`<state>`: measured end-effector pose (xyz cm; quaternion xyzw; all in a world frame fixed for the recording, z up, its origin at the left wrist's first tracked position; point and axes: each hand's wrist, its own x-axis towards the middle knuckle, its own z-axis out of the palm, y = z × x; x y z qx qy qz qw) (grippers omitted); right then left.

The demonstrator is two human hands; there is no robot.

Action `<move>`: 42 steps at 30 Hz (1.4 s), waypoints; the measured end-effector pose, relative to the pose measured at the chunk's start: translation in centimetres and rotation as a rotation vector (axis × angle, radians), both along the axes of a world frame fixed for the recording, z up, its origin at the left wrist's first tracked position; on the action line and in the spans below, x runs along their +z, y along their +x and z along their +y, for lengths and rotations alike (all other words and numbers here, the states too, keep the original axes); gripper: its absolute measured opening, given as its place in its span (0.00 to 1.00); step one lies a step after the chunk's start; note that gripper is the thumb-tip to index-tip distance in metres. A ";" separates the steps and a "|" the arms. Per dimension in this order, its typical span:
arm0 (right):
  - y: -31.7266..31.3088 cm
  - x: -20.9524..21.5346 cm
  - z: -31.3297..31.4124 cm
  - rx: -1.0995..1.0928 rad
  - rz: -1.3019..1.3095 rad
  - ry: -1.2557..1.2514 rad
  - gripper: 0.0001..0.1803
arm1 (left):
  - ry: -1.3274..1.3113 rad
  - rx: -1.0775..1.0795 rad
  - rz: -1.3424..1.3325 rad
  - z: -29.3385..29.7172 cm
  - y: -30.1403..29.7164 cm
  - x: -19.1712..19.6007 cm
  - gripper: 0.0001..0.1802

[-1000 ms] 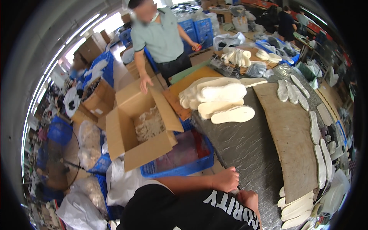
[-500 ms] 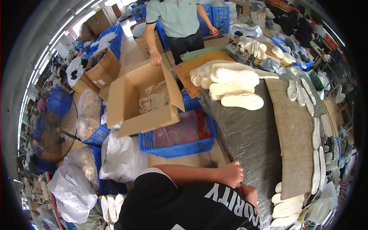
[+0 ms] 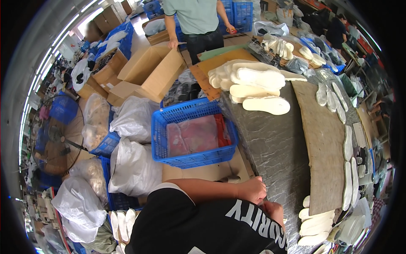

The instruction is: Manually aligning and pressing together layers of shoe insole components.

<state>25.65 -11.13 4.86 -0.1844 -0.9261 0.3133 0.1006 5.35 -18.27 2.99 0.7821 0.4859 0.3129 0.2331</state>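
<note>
My left hand [image 3: 253, 190] is curled closed at the near left edge of the dark, plastic-covered table [image 3: 277, 144]. Just beside it, nearer my body, my right hand [image 3: 275, 211] is closed too, partly behind my black shirt. Whatever the fingers might hold is hidden. Up the table from my hands lies a pile of cream fleecy insoles [image 3: 258, 78], with one loose insole [image 3: 266, 105] at its near side. A brown board [image 3: 323, 148] lies along the table to the right of my hands.
A person [image 3: 194, 25] across from me grips an open cardboard box [image 3: 156, 70] and has a small red object in the other hand. A blue crate [image 3: 190, 158] with red-pink packets stands left of the table. White bags [image 3: 133, 169] stand further left. More insoles [image 3: 315, 228] lie near right.
The other person's cardboard box has moved away and tipped, uncovering the blue crate and white bags; the fluffy material inside no longer shows. My hands have barely moved.
</note>
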 end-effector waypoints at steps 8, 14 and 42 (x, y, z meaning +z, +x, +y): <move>0.3 0.4 0.0 -0.082 0.016 -0.084 0.05 | -0.157 -0.017 0.009 0.9 -0.3 2.6 0.05; 0.6 -0.1 0.6 -0.048 0.053 -0.100 0.03 | -0.095 -0.018 0.009 1.2 -0.1 2.1 0.04; -1.3 6.0 4.1 -0.319 0.359 -1.161 0.45 | 0.395 0.067 -0.090 10.5 -4.4 12.3 0.25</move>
